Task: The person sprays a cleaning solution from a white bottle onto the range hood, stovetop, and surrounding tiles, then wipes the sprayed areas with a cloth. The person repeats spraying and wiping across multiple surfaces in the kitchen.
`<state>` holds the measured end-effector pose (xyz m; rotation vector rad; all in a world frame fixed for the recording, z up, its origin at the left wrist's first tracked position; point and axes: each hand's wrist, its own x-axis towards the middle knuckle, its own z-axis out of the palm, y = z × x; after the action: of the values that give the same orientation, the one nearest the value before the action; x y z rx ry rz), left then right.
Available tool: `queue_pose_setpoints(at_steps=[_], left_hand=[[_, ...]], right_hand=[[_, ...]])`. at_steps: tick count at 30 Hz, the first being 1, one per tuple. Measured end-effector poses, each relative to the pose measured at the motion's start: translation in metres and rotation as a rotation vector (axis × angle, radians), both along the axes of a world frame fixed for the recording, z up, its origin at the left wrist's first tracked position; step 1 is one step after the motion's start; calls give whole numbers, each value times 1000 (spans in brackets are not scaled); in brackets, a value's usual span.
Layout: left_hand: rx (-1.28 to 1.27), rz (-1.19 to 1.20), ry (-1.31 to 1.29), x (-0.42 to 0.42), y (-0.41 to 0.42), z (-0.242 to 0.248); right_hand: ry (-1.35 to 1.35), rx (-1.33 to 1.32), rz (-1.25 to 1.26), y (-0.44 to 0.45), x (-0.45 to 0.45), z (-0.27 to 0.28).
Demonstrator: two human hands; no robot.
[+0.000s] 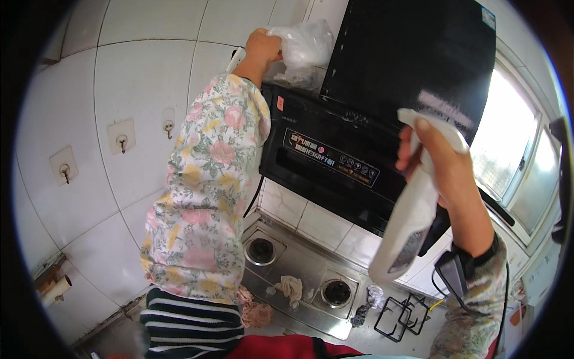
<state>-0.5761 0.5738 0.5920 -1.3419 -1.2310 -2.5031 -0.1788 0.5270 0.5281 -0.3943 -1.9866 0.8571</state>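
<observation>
My left hand (263, 48), at the end of a floral sleeve, grips a crumpled clear plastic bag (309, 42) above the left top of a black range hood (332, 152). In my right hand (441, 157) is a white spray bottle (403, 220), held by its neck with the nozzle pointing left, in front of the hood. Whitish foam or residue (444, 107) streaks the hood's upper black panel. More plastic film lies on the hood's ledge under the bag.
Below is a steel gas stove (309, 273) with two burners and a beige cloth (291, 289). Brown rags (256, 312), a grey scouring pad (359, 316) and black pan supports (401, 318) lie near it. Wall hooks (122, 142) are at left, a window (506, 134) at right.
</observation>
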Motion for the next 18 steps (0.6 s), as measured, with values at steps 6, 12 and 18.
queue_pose_setpoints(at_steps=[6,12,18], left_hand=[[280,-100,-261,-15,6,27],[-130,293,68,-31,23,2],[-679,105,568,11,-13,-20]], right_hand=[[-5,-68,68,18,-68,18],[-33,-98,35,28,-86,10],[-61,-121,-11,38,-76,-2]])
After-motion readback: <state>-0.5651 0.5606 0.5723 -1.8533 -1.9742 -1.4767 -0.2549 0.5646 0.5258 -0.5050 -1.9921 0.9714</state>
